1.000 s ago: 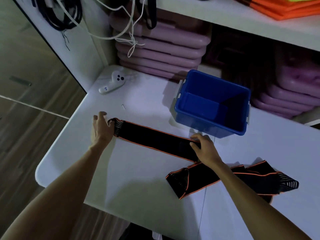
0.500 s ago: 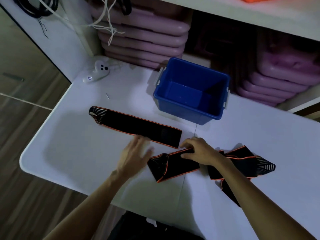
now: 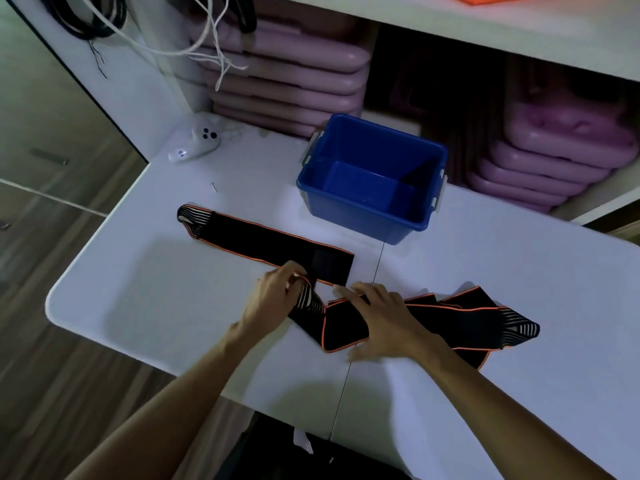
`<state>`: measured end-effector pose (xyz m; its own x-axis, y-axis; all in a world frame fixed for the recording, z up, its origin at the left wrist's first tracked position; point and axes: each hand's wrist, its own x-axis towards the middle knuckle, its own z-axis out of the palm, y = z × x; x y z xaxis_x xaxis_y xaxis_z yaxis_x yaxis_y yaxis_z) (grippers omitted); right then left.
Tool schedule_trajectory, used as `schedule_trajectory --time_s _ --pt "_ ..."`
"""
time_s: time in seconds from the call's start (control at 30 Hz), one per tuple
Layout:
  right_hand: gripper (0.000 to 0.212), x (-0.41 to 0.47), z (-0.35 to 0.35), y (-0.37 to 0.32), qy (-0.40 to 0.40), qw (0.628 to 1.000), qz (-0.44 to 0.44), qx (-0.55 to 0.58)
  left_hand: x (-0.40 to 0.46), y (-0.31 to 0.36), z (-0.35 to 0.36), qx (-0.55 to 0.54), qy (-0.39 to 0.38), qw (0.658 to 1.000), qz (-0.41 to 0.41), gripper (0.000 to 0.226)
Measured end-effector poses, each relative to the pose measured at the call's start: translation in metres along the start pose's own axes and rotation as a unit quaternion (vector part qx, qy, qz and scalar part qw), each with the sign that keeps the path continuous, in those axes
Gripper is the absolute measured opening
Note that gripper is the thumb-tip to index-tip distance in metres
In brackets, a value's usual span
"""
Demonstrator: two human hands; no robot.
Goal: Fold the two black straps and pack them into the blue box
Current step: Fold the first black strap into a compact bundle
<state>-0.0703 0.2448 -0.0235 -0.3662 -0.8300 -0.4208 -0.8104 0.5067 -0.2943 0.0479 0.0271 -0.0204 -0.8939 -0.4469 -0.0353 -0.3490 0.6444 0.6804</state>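
Note:
One black strap with orange edges (image 3: 266, 242) lies flat and stretched out on the white table (image 3: 138, 292), its striped loop end at the left. A second black strap (image 3: 460, 320) lies crumpled to the right, its striped tip at the far right. My left hand (image 3: 277, 299) pinches that second strap's striped left end, lifted and turned over. My right hand (image 3: 381, 317) presses flat on the strap's folded part just beside it. The blue box (image 3: 374, 216) stands open and empty behind the straps.
A white controller (image 3: 195, 142) lies at the table's back left, with a small pin (image 3: 213, 187) near it. Stacks of purple cases (image 3: 287, 84) fill the shelf behind the box. White cords (image 3: 207, 46) hang at the back left. The table's left edge drops to the floor.
My left hand has taken hold of the crumpled strap's striped end and lifted it over. My right hand has slid onto the folded part. The flat strap has not moved.

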Motion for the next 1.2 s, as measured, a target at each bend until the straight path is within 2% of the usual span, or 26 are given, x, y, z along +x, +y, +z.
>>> schedule_trajectory --time_s 0.07,0.13,0.2,0.27,0.33,0.4,0.47,0.57,0.6,0.63,0.67,0.73,0.77,0.83,0.9,1.0,1.07,1.2 --pt "0.112 -0.002 0.011 -0.003 0.027 0.999 -0.007 -0.026 0.008 0.003 -0.009 -0.066 0.049 0.996 -0.038 0.013" --pt "0.090 -0.001 0.016 -0.005 0.072 0.997 -0.005 -0.003 0.017 0.004 -0.021 -0.119 0.104 0.983 -0.092 0.010" --pt "0.062 0.001 0.010 -0.007 0.106 0.991 -0.004 0.075 0.029 -0.002 -0.036 -0.145 0.157 0.966 -0.144 0.008" --pt "0.045 0.002 0.001 -0.009 0.111 0.982 -0.007 0.150 0.039 -0.011 -0.052 -0.179 0.202 0.939 -0.212 0.009" --pt "0.045 0.003 -0.002 -0.012 0.094 0.983 -0.019 0.154 0.047 -0.023 -0.068 -0.226 0.228 0.906 -0.275 0.008" --pt "0.038 0.007 0.000 -0.014 0.087 0.984 -0.012 0.158 0.054 -0.033 -0.080 -0.234 0.240 0.890 -0.309 0.007" --pt "0.018 0.014 0.000 -0.019 0.119 0.961 0.039 0.248 0.059 -0.040 -0.091 -0.239 0.249 0.879 -0.329 0.007" --pt "0.018 0.027 -0.010 -0.029 0.145 0.914 0.125 0.358 0.067 -0.049 -0.105 -0.252 0.257 0.865 -0.349 0.005" --pt "0.008 0.030 -0.012 -0.032 0.139 0.911 0.131 0.365 0.069 -0.054 -0.107 -0.240 0.250 0.868 -0.354 0.005" --pt "0.012 0.033 -0.016 -0.037 0.118 0.916 0.138 0.358 0.071 -0.062 -0.109 -0.220 0.242 0.876 -0.354 0.005" --pt "0.030 0.036 -0.014 -0.041 0.094 0.928 0.145 0.331 0.072 -0.068 -0.112 -0.194 0.227 0.885 -0.356 0.005" --pt "0.048 0.040 -0.009 -0.052 0.063 0.962 0.158 0.213 0.074 -0.090 -0.113 -0.155 0.196 0.898 -0.361 0.006" --pt "0.048 0.042 -0.005 -0.058 0.061 0.972 0.162 0.157 0.075 -0.098 -0.113 -0.130 0.186 0.906 -0.358 0.010" --pt "0.044 0.044 0.002 -0.066 0.058 0.976 0.173 0.120 0.074 -0.097 -0.117 -0.056 0.160 0.926 -0.338 0.013" --pt "0.040 0.046 0.007 -0.068 0.044 0.970 0.192 0.143 0.075 -0.097 -0.120 0.033 0.156 0.940 -0.301 0.017" --pt "0.027 0.049 -0.001 -0.062 0.054 0.948 0.183 0.254 0.079 -0.109 -0.123 0.095 0.176 0.947 -0.250 0.019" --pt "0.018 0.053 -0.015 -0.052 0.077 0.933 0.171 0.307 0.085 -0.120 -0.127 0.105 0.184 0.943 -0.256 0.022" --pt "0.016 0.073 -0.045 -0.039 0.128 0.921 0.149 0.337 0.098 -0.134 -0.132 0.049 0.159 0.945 -0.280 0.030"
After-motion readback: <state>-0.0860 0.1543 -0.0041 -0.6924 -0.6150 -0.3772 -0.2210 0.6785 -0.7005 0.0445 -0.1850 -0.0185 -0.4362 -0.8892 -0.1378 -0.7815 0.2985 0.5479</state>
